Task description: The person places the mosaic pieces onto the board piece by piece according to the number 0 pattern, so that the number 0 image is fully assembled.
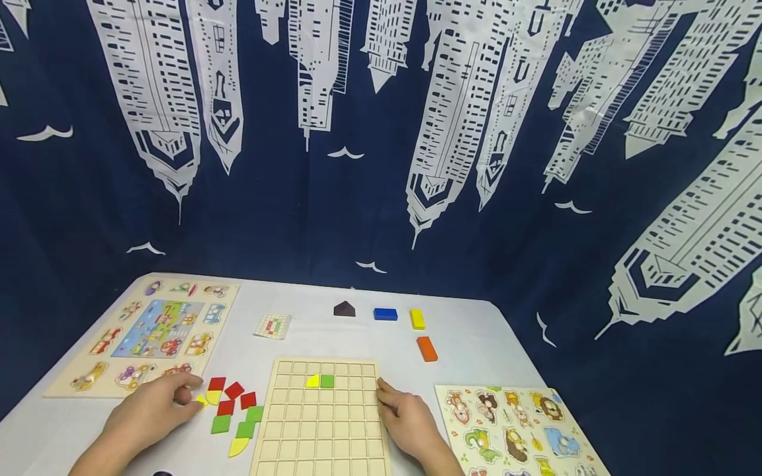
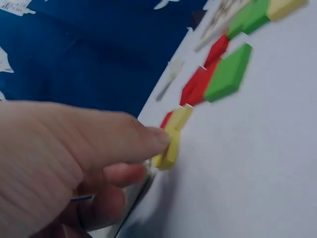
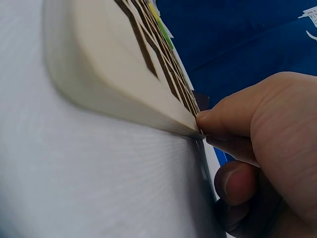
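My left hand (image 1: 149, 410) pinches a small yellow piece (image 2: 171, 151) between thumb and fingers, low over the white table. Just right of it lie loose flat pieces: several red squares (image 1: 248, 400), green squares (image 1: 221, 424) and yellow quarter-rounds (image 1: 238, 447). A pale wooden grid board (image 1: 324, 413) lies in the middle. Near its top, a yellow quarter-round (image 1: 313, 381) and a green square (image 1: 327, 381) sit side by side in cells. My right hand (image 1: 411, 420) grips the board's right edge, its thumb at the rim in the right wrist view.
A vehicle puzzle board (image 1: 214, 344) lies at the left, an animal puzzle board (image 1: 497, 423) at the right. A small pattern card (image 1: 273, 326) lies behind the grid. Farther back are a dark triangular block (image 1: 344, 309) and blue (image 1: 385, 314), yellow (image 1: 417, 319) and orange (image 1: 426, 349) blocks.
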A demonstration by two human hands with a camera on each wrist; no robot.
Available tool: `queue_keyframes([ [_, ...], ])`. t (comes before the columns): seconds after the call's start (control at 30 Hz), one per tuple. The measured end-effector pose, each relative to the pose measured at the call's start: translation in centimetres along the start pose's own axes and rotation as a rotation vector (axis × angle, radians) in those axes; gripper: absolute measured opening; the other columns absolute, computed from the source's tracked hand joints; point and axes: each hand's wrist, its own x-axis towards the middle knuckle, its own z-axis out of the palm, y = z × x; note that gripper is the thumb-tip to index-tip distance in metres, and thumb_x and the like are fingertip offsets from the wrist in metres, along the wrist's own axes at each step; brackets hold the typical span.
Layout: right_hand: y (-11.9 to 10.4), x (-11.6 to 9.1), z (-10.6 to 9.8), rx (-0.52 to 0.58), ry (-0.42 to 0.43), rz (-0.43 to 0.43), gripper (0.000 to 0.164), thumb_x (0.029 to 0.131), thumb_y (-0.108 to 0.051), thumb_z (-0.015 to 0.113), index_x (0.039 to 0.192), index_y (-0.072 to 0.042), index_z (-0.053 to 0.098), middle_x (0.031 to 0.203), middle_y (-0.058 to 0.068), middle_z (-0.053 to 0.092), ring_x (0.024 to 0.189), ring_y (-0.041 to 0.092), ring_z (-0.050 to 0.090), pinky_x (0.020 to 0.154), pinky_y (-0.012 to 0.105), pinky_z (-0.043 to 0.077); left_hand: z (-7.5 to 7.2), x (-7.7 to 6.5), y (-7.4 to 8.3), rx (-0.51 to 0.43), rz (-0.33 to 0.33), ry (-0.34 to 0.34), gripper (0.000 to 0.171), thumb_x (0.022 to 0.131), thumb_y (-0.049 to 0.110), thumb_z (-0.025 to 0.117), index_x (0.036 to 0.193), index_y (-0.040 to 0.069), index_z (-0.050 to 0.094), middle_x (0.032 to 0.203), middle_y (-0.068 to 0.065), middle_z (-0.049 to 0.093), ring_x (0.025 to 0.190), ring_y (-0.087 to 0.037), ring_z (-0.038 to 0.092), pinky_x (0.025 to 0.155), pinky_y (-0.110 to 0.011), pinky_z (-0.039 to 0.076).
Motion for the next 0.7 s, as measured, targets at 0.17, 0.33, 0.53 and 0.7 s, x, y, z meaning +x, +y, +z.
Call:
queue_keyframes([
  [0.17,0.00,-0.02,0.02,-0.001,0.007,-0.006,0.033,0.096,-0.009,0.066,0.128,-0.003,0.071,0.143,0.006,0.062,0.129,0.028,0.063,0.105,0.050,0.049,0.43,-0.09,0.36,0.021,-0.002,-0.002,0.041,0.080,0.037,0.087,0.111,0.014,0.074,0.090,0.007,0.066,0.079,-0.014,0.058,0.064,-0.035,0.043],
  [0.33,0.02,0.03,0.02,-0.009,0.017,-0.025,0.032,0.096,-0.008,0.066,0.127,-0.002,0.071,0.142,0.008,0.063,0.128,0.028,0.063,0.104,0.049,0.050,0.52,-0.17,0.82,0.030,0.012,0.005,0.031,0.080,0.030,0.086,0.105,0.015,0.074,0.092,0.005,0.068,0.080,-0.015,0.058,0.069,-0.040,0.050],
  [0.53,-0.01,0.02,0.07,0.000,0.009,-0.019,0.033,0.096,-0.008,0.066,0.127,-0.001,0.071,0.143,0.008,0.063,0.128,0.028,0.063,0.105,0.050,0.049,0.48,-0.22,0.62,0.030,0.028,-0.023,0.030,0.077,0.019,0.084,0.106,0.018,0.076,0.106,-0.003,0.073,0.090,-0.020,0.062,0.078,-0.053,0.053],
  [0.7,0.07,-0.01,0.14,0.008,0.005,-0.008,0.033,0.096,-0.009,0.066,0.128,-0.001,0.071,0.144,0.007,0.062,0.130,0.028,0.062,0.106,0.050,0.048,0.27,-0.29,0.42,0.064,0.011,-0.018,0.036,0.076,0.033,0.089,0.105,0.019,0.074,0.098,0.002,0.071,0.084,-0.018,0.060,0.073,-0.048,0.051],
])
